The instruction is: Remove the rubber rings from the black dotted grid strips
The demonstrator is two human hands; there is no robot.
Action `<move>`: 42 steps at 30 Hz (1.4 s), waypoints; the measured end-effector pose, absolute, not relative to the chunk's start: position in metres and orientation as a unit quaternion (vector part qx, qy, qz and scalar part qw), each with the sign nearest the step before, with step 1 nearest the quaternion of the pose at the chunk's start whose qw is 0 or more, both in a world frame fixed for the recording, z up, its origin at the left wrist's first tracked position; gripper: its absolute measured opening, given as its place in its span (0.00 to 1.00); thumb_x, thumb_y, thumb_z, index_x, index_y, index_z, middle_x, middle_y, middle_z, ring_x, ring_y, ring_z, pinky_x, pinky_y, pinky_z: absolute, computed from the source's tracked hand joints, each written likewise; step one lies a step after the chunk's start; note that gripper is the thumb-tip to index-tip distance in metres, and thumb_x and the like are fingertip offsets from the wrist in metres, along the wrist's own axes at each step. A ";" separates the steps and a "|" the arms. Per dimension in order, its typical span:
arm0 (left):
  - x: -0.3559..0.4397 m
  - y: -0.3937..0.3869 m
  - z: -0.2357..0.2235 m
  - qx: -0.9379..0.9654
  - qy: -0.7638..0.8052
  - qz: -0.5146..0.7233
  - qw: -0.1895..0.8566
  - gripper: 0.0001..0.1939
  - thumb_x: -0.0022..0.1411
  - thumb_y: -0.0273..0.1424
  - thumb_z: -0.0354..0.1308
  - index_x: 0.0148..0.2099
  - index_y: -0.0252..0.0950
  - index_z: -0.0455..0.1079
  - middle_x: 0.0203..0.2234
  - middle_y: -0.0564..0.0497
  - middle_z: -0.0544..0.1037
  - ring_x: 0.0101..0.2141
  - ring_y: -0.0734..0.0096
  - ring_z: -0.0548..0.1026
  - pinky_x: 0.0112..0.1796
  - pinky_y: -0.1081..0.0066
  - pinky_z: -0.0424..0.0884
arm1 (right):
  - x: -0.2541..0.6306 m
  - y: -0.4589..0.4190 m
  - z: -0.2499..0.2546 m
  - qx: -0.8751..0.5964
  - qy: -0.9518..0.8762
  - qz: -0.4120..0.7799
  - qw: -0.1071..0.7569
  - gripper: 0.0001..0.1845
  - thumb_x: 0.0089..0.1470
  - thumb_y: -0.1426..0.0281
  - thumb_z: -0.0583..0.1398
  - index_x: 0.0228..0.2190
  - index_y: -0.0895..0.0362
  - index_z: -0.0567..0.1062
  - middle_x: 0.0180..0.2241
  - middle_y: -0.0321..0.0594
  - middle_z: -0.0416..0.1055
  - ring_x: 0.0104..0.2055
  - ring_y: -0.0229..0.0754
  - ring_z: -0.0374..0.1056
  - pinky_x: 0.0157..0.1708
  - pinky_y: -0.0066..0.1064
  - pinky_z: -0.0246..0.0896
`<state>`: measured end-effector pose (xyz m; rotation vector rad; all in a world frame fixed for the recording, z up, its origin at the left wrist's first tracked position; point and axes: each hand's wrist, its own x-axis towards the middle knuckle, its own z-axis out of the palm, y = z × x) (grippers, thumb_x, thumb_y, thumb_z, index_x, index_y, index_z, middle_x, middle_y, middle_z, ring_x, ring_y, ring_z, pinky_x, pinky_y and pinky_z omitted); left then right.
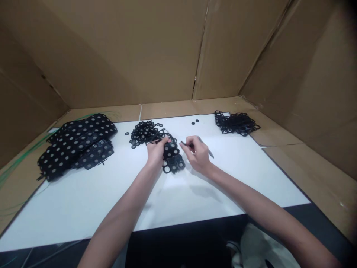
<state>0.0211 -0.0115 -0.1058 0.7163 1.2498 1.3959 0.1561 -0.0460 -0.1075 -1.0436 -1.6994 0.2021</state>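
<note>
My left hand [155, 152] pinches a small black strip of joined rings [175, 163], with grey-centred discs in several of its holes and at least one hole open at the lower left. Just right of the strip, my right hand [199, 155] is closed around a slim pen-like tool [211, 153]; its dark end points at the strip and its pale end sticks out behind the hand. Whether the tool touches the strip I cannot tell. Beyond my left hand lies a heap of loose black discs [143, 131] with grey centres.
Large black sheets dotted with grey discs [79, 147] are piled on the left of the white board [111, 212]. A stack of black ring webs [237, 124] sits at the back right. Two loose discs [193, 123] lie between. Cardboard walls [134, 52] enclose the board.
</note>
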 end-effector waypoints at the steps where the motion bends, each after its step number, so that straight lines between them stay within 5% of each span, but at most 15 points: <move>1: 0.018 -0.009 -0.106 0.275 0.538 0.585 0.541 0.10 0.37 0.30 0.63 0.24 0.32 0.68 0.20 0.50 0.74 0.22 0.72 0.71 0.25 0.72 0.68 | 0.156 -0.047 -0.106 -0.461 -0.661 0.145 0.575 0.07 0.49 0.70 0.54 0.24 0.55 0.59 0.19 0.29 0.54 0.19 0.30 0.51 0.21 0.25 0.50; 4: 0.011 -0.005 -0.107 0.267 0.535 0.572 0.562 0.12 0.37 0.33 0.65 0.26 0.32 0.69 0.22 0.49 0.75 0.22 0.72 0.71 0.24 0.71 0.68 | 0.158 -0.042 -0.106 -0.470 -0.525 0.349 0.618 0.09 0.44 0.74 0.53 0.20 0.55 0.53 0.18 0.29 0.53 0.17 0.29 0.47 0.17 0.24 0.45; 9: 0.009 -0.008 -0.103 0.352 0.491 0.499 0.622 0.18 0.37 0.41 0.64 0.27 0.30 0.71 0.24 0.46 0.75 0.22 0.72 0.71 0.22 0.73 0.66 | 0.160 -0.028 -0.115 -0.459 -0.399 0.576 0.546 0.09 0.32 0.78 0.49 0.20 0.55 0.53 0.16 0.29 0.61 0.14 0.28 0.42 0.13 0.22 0.34; 13: 0.010 -0.010 -0.099 0.379 0.467 0.463 0.651 0.13 0.37 0.33 0.65 0.27 0.31 0.71 0.21 0.50 0.72 0.19 0.80 0.66 0.18 0.79 0.59 | 0.160 -0.028 -0.114 -0.443 -0.419 0.584 0.536 0.14 0.29 0.78 0.48 0.25 0.54 0.62 0.15 0.27 0.58 0.14 0.29 0.42 0.13 0.22 0.32; 17: 0.011 -0.009 -0.101 0.382 0.486 0.450 0.644 0.09 0.39 0.28 0.64 0.20 0.30 0.67 0.13 0.55 0.65 0.15 0.84 0.59 0.15 0.79 0.50 | 0.160 -0.030 -0.113 -0.456 -0.456 0.571 0.507 0.11 0.28 0.77 0.47 0.17 0.60 0.67 0.21 0.35 0.63 0.14 0.27 0.44 0.13 0.25 0.32; 20: 0.013 -0.009 -0.103 0.372 0.511 0.445 0.635 0.11 0.38 0.28 0.64 0.17 0.31 0.63 0.11 0.56 0.62 0.14 0.84 0.57 0.15 0.78 0.49 | 0.162 -0.030 -0.112 -0.475 -0.441 0.592 0.478 0.09 0.32 0.76 0.48 0.17 0.60 0.68 0.17 0.32 0.57 0.14 0.28 0.42 0.13 0.25 0.31; 23: 0.013 -0.011 -0.104 0.381 0.508 0.442 0.633 0.09 0.37 0.26 0.63 0.18 0.30 0.64 0.13 0.54 0.65 0.15 0.83 0.60 0.15 0.78 0.50 | 0.164 -0.031 -0.110 -0.508 -0.532 0.505 0.451 0.09 0.41 0.72 0.52 0.23 0.59 0.72 0.15 0.29 0.51 0.16 0.29 0.44 0.15 0.24 0.38; 29: 0.014 -0.013 -0.104 0.381 0.514 0.453 0.621 0.06 0.37 0.25 0.62 0.20 0.29 0.67 0.15 0.52 0.68 0.18 0.79 0.65 0.16 0.78 0.53 | 0.168 -0.033 -0.112 -0.454 -0.807 0.138 0.352 0.12 0.49 0.68 0.57 0.37 0.56 0.74 0.20 0.34 0.63 0.24 0.33 0.58 0.28 0.26 0.54; 36: 0.018 -0.015 -0.106 0.370 0.539 0.464 0.597 0.07 0.35 0.25 0.62 0.18 0.30 0.66 0.14 0.52 0.68 0.17 0.77 0.65 0.15 0.77 0.51 | 0.168 -0.033 -0.118 -0.363 -0.868 -0.180 0.288 0.14 0.56 0.73 0.49 0.33 0.59 0.74 0.20 0.37 0.66 0.24 0.34 0.59 0.21 0.27 0.48; 42: 0.021 -0.018 -0.103 0.414 0.534 0.473 0.565 0.09 0.36 0.24 0.61 0.15 0.32 0.61 0.11 0.54 0.64 0.15 0.81 0.60 0.17 0.76 0.55 | 0.167 -0.031 -0.121 -0.316 -0.874 -0.188 0.318 0.13 0.56 0.76 0.47 0.29 0.58 0.71 0.18 0.34 0.61 0.22 0.33 0.56 0.19 0.27 0.43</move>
